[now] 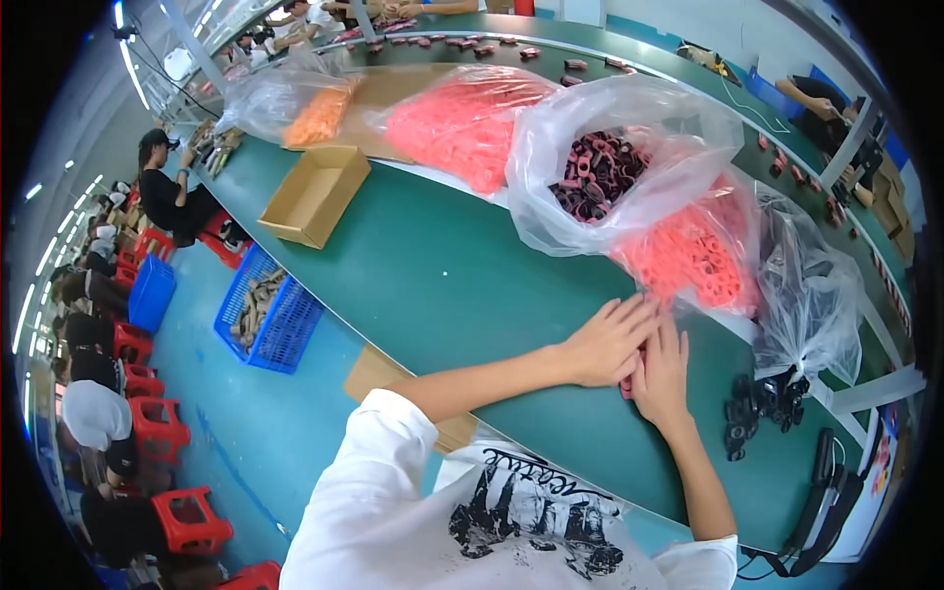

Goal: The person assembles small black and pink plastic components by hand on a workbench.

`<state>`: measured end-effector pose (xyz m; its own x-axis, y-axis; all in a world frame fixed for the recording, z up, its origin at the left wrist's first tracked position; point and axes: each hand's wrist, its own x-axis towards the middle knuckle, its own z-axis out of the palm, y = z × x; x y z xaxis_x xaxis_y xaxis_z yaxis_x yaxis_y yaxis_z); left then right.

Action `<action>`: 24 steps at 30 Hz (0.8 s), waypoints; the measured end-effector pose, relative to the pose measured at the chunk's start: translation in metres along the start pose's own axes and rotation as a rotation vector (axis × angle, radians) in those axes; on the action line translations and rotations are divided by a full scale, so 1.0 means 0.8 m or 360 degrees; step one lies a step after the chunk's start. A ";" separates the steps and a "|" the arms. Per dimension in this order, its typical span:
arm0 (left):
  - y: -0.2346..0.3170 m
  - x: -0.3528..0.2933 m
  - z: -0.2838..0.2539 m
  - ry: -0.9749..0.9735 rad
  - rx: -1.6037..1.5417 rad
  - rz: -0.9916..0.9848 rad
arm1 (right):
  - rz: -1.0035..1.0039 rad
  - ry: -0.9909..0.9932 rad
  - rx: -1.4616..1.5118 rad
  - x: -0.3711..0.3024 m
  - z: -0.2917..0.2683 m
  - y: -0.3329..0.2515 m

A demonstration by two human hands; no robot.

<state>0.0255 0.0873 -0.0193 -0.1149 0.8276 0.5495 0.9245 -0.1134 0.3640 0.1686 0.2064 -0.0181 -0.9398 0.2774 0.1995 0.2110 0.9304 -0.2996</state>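
Over the green table (pixel 442 275), my left hand (pixel 612 344) and my right hand (pixel 661 376) meet, with fingers close together. Between them is a small pink part (pixel 626 387), mostly covered by the hands; only a bit shows under my left palm. Just beyond my fingertips lies an open clear bag of coral-pink ring-shaped parts (pixel 693 261). Behind it stands a wide-open plastic bag (pixel 536 187) with dark and pink parts (pixel 600 172) inside. To the right of my right hand, several small black parts (pixel 757 408) lie in a loose heap.
A cardboard tray (pixel 315 197) sits at the far left. Bags of pink parts (pixel 462 123) and orange parts (pixel 320 113) line the back, before a conveyor (pixel 442 49) carrying small pieces. A knotted clear bag (pixel 811 295) stands right. On the floor is a blue basket (pixel 265 310).
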 end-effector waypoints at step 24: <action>0.010 -0.060 -0.069 -0.0687 0.0202 -0.0093 | -0.0041 -0.0051 0.0000 -0.094 -0.046 -0.004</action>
<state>0.0184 0.0163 -0.0016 -0.0310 0.9871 0.1573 0.9613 -0.0137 0.2751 0.2481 0.1912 0.0023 -0.9530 0.2456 0.1772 0.1867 0.9372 -0.2947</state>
